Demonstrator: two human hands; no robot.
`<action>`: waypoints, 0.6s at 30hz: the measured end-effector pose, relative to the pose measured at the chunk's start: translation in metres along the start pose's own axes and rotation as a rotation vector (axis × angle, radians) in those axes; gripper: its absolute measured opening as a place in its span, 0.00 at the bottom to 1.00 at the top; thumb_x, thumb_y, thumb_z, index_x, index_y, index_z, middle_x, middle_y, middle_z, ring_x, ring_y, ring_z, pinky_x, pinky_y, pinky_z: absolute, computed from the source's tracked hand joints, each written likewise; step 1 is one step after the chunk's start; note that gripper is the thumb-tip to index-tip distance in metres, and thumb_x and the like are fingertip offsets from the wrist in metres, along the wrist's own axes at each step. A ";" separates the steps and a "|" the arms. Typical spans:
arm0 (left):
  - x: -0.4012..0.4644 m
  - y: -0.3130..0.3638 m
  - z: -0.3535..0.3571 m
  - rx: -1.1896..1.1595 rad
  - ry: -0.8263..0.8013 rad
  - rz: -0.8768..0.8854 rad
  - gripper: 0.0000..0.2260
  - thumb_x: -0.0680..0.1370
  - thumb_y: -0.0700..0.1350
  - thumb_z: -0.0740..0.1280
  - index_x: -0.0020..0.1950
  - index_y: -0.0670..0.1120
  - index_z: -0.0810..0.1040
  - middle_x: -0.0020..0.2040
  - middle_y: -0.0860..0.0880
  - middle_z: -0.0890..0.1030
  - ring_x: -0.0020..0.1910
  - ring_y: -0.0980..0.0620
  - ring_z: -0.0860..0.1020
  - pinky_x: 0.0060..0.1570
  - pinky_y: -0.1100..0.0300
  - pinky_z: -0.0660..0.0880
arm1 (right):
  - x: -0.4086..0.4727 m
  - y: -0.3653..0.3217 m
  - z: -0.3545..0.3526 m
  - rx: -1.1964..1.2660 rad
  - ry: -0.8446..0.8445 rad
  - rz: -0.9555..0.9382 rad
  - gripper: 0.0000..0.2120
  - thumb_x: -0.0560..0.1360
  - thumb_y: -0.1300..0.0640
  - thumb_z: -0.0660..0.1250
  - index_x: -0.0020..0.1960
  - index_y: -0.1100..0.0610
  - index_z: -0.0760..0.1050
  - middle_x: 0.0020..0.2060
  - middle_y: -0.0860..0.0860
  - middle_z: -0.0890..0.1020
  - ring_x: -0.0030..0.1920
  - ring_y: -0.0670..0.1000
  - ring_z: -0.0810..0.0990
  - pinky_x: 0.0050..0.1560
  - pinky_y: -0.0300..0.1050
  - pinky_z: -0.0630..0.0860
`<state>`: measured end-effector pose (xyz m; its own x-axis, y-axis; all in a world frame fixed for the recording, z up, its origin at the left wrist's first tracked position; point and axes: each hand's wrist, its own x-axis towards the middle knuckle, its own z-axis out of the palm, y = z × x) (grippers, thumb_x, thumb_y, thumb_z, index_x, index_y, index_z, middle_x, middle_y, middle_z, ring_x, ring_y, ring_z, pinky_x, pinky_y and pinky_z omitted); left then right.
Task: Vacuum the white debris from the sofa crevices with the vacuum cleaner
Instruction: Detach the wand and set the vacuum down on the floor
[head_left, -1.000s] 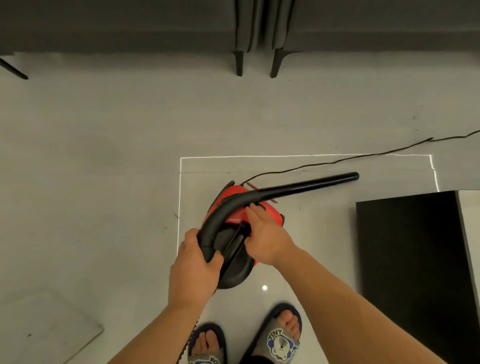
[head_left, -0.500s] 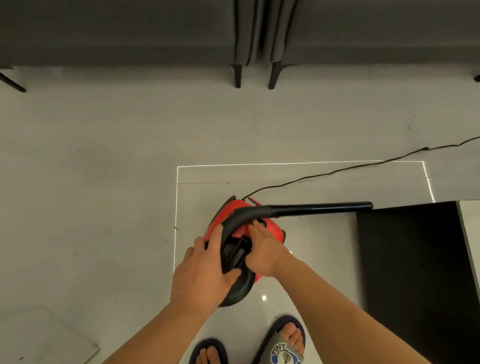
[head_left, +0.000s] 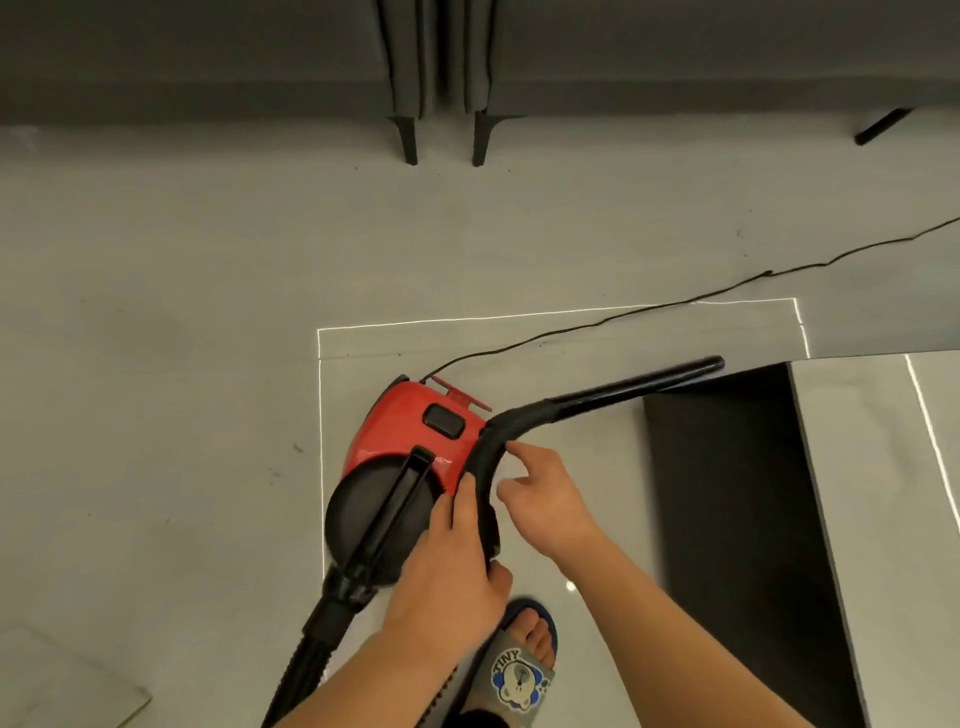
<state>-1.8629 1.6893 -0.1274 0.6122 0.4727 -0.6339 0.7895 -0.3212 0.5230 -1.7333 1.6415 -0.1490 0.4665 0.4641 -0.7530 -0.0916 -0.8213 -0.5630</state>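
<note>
A red and black vacuum cleaner (head_left: 410, 441) stands on the grey floor below me, its black carry handle (head_left: 389, 514) running along the top. My left hand (head_left: 447, 571) grips the curved black wand (head_left: 587, 397) near its bend, beside the vacuum's right side. My right hand (head_left: 545, 493) hovers just right of the wand with loose fingers, the fingertips close to the tube. The wand's straight end points right toward a dark table. The grey sofa (head_left: 208, 52) stands along the top of the view. No white debris shows.
The black power cord (head_left: 649, 312) trails from the vacuum to the upper right. A ribbed hose (head_left: 306, 665) leaves the vacuum at the lower left. A dark low table (head_left: 737, 519) stands at the right. Black sofa legs (head_left: 408, 137) stand ahead. My slippered foot (head_left: 519, 665) is below.
The wand has swung off the vacuum's top to its right side. My left hand went with it and closed round the bend. My right hand has come off the vacuum body.
</note>
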 end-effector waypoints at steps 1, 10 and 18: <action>-0.006 -0.004 0.006 -0.002 -0.006 -0.020 0.40 0.79 0.47 0.67 0.83 0.51 0.45 0.75 0.49 0.63 0.60 0.50 0.79 0.60 0.54 0.78 | -0.007 0.007 0.001 -0.010 -0.026 0.005 0.21 0.80 0.60 0.63 0.72 0.53 0.71 0.61 0.46 0.71 0.40 0.41 0.79 0.40 0.31 0.70; -0.058 -0.026 0.055 0.122 -0.128 -0.019 0.36 0.79 0.46 0.68 0.83 0.48 0.53 0.67 0.51 0.61 0.59 0.52 0.76 0.61 0.59 0.76 | -0.064 0.048 0.023 0.061 -0.091 0.035 0.25 0.80 0.54 0.63 0.76 0.46 0.66 0.72 0.46 0.69 0.54 0.41 0.80 0.55 0.35 0.75; -0.056 -0.050 0.100 0.203 -0.340 -0.139 0.34 0.79 0.53 0.65 0.82 0.49 0.54 0.74 0.51 0.65 0.66 0.48 0.74 0.65 0.54 0.74 | -0.081 0.087 0.022 -0.041 -0.142 0.066 0.25 0.81 0.54 0.62 0.77 0.49 0.66 0.73 0.49 0.71 0.68 0.50 0.75 0.69 0.46 0.72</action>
<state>-1.9319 1.5970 -0.1748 0.4514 0.2359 -0.8606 0.8376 -0.4444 0.3176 -1.7982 1.5397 -0.1438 0.3314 0.4482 -0.8302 -0.0805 -0.8633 -0.4982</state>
